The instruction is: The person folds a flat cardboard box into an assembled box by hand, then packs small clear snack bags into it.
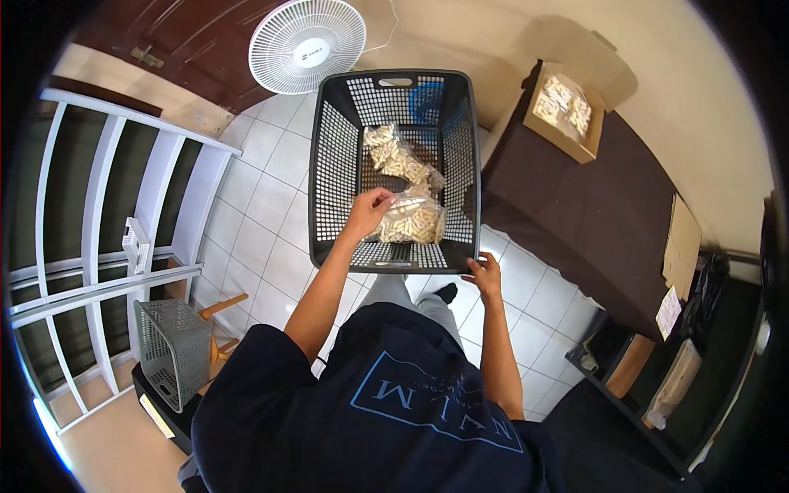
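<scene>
A black perforated plastic basket [327, 193] is in front of me, above the tiled floor. Inside it are several clear plastic bags of small, pale beige pieces whose kind I cannot make out. My left hand [370, 215] reaches in over the near left side, thumb and fingers pinched on the upper edge of the nearest bag [415, 220]. More bags [400, 158] lie farther back, toward the far left of the basket. My right hand [486, 277] is at the near right corner, its fingers closed on the rim.
A white fan [308, 48] stands behind the basket. To the right, an open cardboard box [565, 113] with similar bags sits on a dark-covered table [588, 205]. At left are a pale metal rack [94, 197] and a grey basket [174, 349]. A shelf [629, 394] stands at lower right.
</scene>
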Demonstrator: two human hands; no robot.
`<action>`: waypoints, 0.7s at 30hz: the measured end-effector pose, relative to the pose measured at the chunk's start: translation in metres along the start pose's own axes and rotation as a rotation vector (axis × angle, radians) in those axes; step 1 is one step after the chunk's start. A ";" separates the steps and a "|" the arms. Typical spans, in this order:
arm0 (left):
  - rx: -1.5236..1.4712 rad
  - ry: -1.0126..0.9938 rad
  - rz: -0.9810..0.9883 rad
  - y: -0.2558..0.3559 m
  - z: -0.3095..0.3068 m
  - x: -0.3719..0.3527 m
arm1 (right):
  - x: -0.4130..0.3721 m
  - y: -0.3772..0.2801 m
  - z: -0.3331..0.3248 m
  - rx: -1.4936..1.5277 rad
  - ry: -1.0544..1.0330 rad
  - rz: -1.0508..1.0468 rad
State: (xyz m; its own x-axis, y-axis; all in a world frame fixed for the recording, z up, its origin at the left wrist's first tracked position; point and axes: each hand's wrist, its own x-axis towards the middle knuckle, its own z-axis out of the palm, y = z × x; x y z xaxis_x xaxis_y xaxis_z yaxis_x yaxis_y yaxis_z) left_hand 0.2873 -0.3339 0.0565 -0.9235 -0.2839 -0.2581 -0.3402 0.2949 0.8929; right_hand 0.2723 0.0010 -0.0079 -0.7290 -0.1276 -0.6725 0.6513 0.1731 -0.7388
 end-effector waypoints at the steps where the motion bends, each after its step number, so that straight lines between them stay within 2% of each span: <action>1: -0.066 0.011 0.018 0.009 0.004 -0.003 | -0.005 -0.005 0.000 -0.113 0.041 -0.041; 2: -0.134 0.022 0.040 0.018 0.008 -0.005 | -0.009 -0.012 -0.003 -0.227 0.084 -0.085; 4: -0.187 0.025 0.105 0.052 0.015 -0.015 | -0.015 -0.027 -0.013 -0.450 0.241 -0.331; 6: -0.372 -0.040 0.147 0.090 0.021 -0.026 | -0.032 -0.061 -0.021 -0.293 0.292 -0.489; 10: -0.469 -0.153 0.264 0.148 0.054 -0.044 | -0.108 -0.153 -0.031 0.177 -0.061 -0.622; 12: -0.484 -0.228 0.324 0.187 0.077 -0.057 | -0.140 -0.178 -0.037 0.227 -0.202 -0.640; 14: -0.469 -0.265 0.333 0.224 0.103 -0.072 | -0.154 -0.184 -0.051 0.145 -0.159 -0.709; 15: -0.586 -0.286 0.337 0.240 0.117 -0.081 | -0.168 -0.192 -0.054 0.250 -0.102 -0.730; 18: -0.439 -0.300 0.361 0.287 0.134 -0.103 | -0.200 -0.203 -0.080 0.328 -0.037 -0.796; 19: -0.454 -0.291 0.445 0.296 0.143 -0.106 | -0.206 -0.206 -0.086 0.363 -0.008 -0.876; 21: -0.515 -0.366 0.476 0.310 0.157 -0.104 | -0.220 -0.213 -0.103 0.373 0.025 -0.912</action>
State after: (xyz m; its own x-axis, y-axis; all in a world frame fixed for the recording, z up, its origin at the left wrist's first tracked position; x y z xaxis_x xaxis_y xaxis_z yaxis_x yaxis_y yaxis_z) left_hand 0.2504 -0.0696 0.3026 -0.9793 0.1111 0.1692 0.1482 -0.1761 0.9732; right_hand 0.2724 0.0928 0.3014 -0.9865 -0.0382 0.1595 -0.1409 -0.3012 -0.9431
